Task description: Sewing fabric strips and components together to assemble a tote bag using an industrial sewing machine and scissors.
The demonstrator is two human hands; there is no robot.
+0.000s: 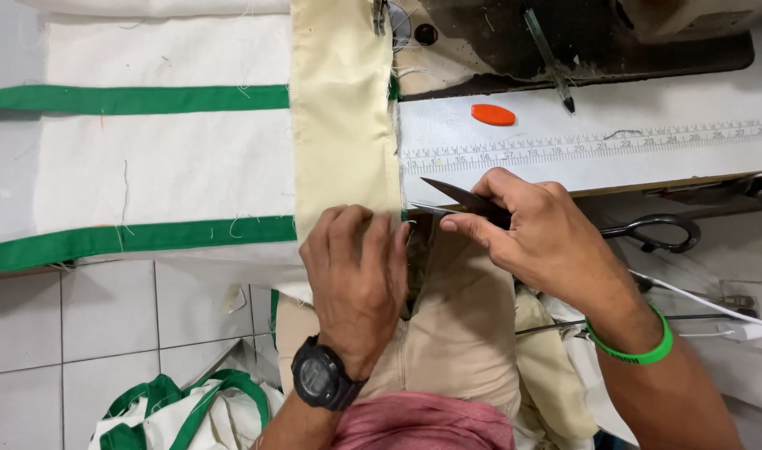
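Right hand [535, 237] hides the snips' [464, 200] handles.

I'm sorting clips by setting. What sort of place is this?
Most likely a sewing workshop. A sewing machine sits on a table with a ruler strip on its edge, cream fabric runs to it, the right hand holds thread snips, and green-trimmed bags lie on the floor.

A: What sort of place am I seeing?
B: Sewing workshop, I'd say. Industrial sewing machine [564, 37] on a table w/ a glued-on measuring tape [589, 143], cream fabric [343, 117], green-trimmed white cloth [160, 158], scissors [652, 232], finished bags [185, 412] on the tiled floor [64, 333].
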